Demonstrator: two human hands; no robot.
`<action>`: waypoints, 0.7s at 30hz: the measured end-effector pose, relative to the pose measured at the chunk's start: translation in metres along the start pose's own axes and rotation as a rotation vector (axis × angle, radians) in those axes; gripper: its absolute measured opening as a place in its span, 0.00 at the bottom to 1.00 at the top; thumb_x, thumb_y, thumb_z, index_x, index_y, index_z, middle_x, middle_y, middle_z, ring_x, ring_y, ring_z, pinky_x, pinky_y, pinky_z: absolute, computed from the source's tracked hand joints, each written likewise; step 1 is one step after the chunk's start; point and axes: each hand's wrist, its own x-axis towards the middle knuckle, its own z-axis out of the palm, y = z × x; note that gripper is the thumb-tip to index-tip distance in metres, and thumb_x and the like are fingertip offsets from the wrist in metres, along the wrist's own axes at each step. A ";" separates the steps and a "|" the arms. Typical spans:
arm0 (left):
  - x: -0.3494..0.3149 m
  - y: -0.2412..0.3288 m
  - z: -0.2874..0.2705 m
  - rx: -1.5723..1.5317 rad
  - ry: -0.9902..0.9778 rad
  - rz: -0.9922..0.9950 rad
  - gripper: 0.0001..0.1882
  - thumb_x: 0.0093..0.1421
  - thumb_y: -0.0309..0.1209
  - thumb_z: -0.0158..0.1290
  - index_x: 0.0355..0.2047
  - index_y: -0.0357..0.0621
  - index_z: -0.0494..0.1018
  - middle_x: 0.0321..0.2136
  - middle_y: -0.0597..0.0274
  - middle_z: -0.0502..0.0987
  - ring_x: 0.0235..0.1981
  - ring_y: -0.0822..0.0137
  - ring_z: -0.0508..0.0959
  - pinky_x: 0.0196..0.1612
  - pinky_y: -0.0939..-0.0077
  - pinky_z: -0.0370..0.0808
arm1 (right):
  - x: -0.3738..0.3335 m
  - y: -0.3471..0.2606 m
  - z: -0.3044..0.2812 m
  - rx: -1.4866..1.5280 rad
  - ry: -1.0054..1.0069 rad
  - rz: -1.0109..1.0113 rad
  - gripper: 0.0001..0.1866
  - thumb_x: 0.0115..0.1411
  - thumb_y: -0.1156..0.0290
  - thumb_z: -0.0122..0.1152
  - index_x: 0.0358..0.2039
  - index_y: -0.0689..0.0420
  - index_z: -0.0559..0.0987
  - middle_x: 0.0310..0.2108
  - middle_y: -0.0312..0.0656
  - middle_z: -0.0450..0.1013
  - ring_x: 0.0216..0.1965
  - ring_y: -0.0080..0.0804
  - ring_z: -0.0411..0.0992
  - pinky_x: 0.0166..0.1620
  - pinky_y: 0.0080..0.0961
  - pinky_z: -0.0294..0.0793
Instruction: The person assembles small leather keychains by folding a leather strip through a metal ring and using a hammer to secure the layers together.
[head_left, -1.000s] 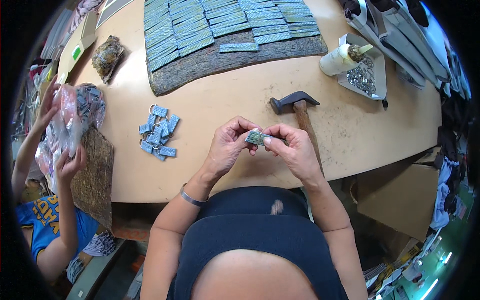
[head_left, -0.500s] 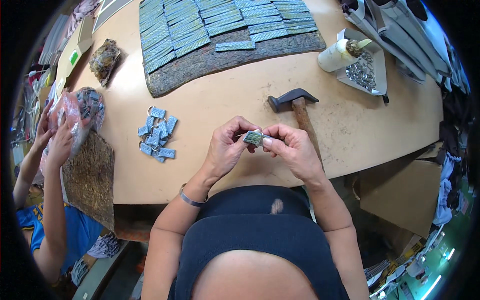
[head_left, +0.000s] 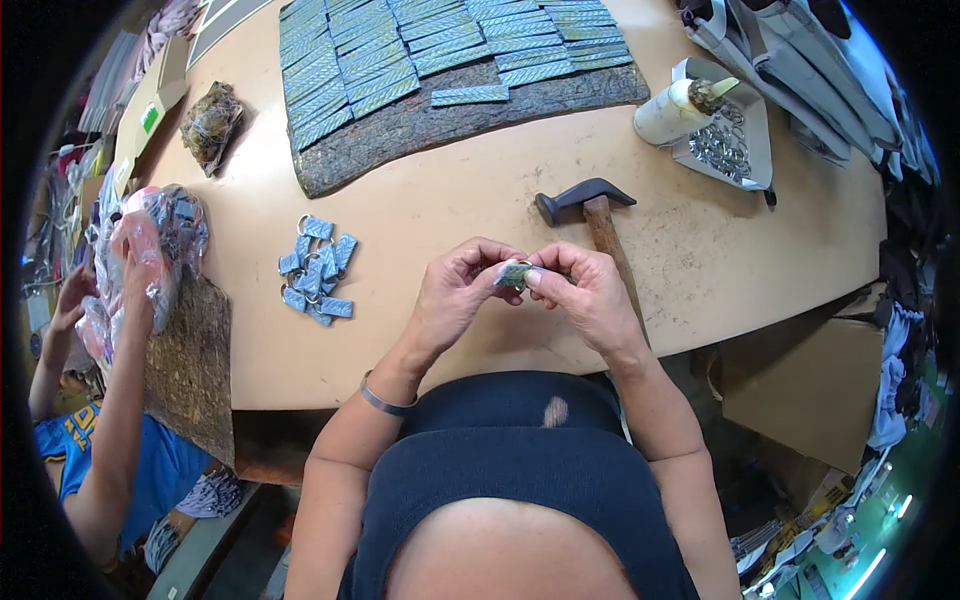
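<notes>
Above my lap, my left hand (head_left: 455,292) and my right hand (head_left: 588,300) meet with fingertips pinched on one small blue-green patterned strip (head_left: 514,275). A metal ring appears to sit around the strip, partly covered by my fingers. To the left on the table lies a loose pile of short folded blue tabs with metal rings (head_left: 328,262). Flat strips of the same pattern (head_left: 370,60) lie in rows on a dark rough mat (head_left: 400,135) at the far side. Just beyond my right hand rests a hammer (head_left: 606,236) with a wooden handle.
At the right stand a white bottle (head_left: 664,114) with a crusted neck and a white tray (head_left: 762,165) of metal rings. On the left, a co-worker's arm (head_left: 115,400) reaches to a clear plastic bag (head_left: 185,225). A wrapped brown lump (head_left: 211,128) lies farther back.
The strip between my fingers has tilted flatter, and my fingertips have drawn closer together. At the left, the co-worker's hand has moved into the plastic bag.
</notes>
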 end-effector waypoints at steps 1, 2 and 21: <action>0.000 0.002 -0.001 -0.034 -0.030 -0.018 0.05 0.52 0.22 0.50 0.30 0.36 0.68 0.27 0.61 0.71 0.26 0.73 0.73 0.30 0.81 0.73 | 0.001 0.000 -0.003 -0.015 -0.013 0.004 0.07 0.52 0.73 0.54 0.31 0.63 0.74 0.25 0.34 0.70 0.25 0.14 0.65 0.27 0.11 0.64; 0.000 0.003 -0.003 -0.068 -0.060 -0.036 0.05 0.52 0.23 0.50 0.30 0.36 0.68 0.27 0.61 0.71 0.27 0.73 0.73 0.31 0.81 0.73 | 0.002 0.000 -0.005 -0.031 -0.026 0.009 0.07 0.52 0.73 0.54 0.31 0.62 0.74 0.25 0.34 0.70 0.25 0.14 0.65 0.27 0.11 0.64; -0.009 0.006 0.005 -0.046 0.029 0.232 0.07 0.52 0.21 0.51 0.24 0.37 0.62 0.29 0.56 0.69 0.28 0.72 0.71 0.33 0.80 0.73 | -0.009 -0.010 -0.004 -0.087 0.053 -0.201 0.10 0.53 0.77 0.51 0.36 0.64 0.73 0.26 0.36 0.71 0.26 0.16 0.67 0.30 0.14 0.68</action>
